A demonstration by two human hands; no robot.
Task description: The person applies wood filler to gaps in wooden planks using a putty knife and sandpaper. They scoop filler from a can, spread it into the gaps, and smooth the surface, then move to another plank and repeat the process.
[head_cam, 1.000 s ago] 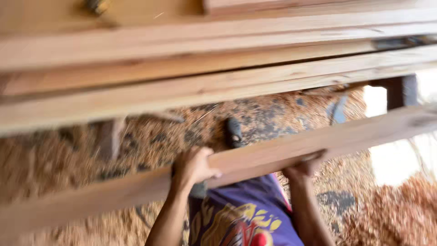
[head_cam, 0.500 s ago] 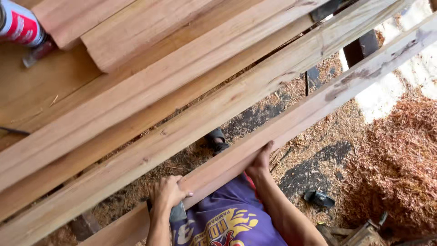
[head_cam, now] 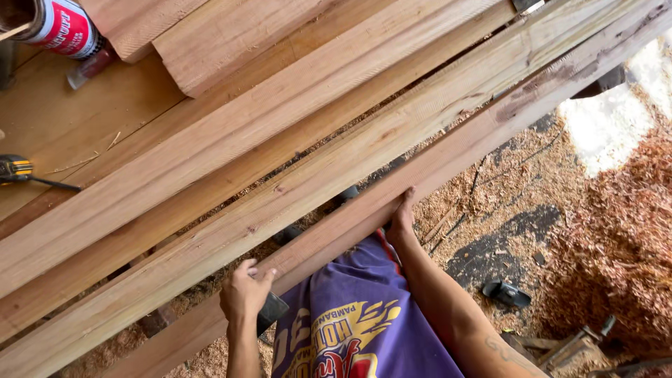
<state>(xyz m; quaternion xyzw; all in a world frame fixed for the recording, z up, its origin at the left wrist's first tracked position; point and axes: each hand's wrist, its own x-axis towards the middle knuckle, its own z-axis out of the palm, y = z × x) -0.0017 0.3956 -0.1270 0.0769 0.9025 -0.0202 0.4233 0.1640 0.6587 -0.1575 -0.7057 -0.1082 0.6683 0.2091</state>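
A long wooden plank (head_cam: 462, 147) runs diagonally from lower left to upper right, nearest my body. My left hand (head_cam: 243, 292) grips its near edge at the lower left, fingers curled over the top. My right hand (head_cam: 402, 215) grips the same edge further right, fingers wrapped under it. More long planks (head_cam: 294, 119) lie side by side beyond it on a wooden bench. My purple printed shirt (head_cam: 357, 322) shows below the plank.
A red and white can (head_cam: 63, 28) stands at the bench's upper left, and a yellow and black tape measure (head_cam: 15, 169) lies at the left edge. Sawdust and wood shavings (head_cam: 616, 238) cover the ground at right. A dark sandal (head_cam: 507, 292) lies there.
The view has shifted and tilted, so the planks now run more steeply diagonal. Both hands keep their grip on the near plank, which has come closer to the other planks.
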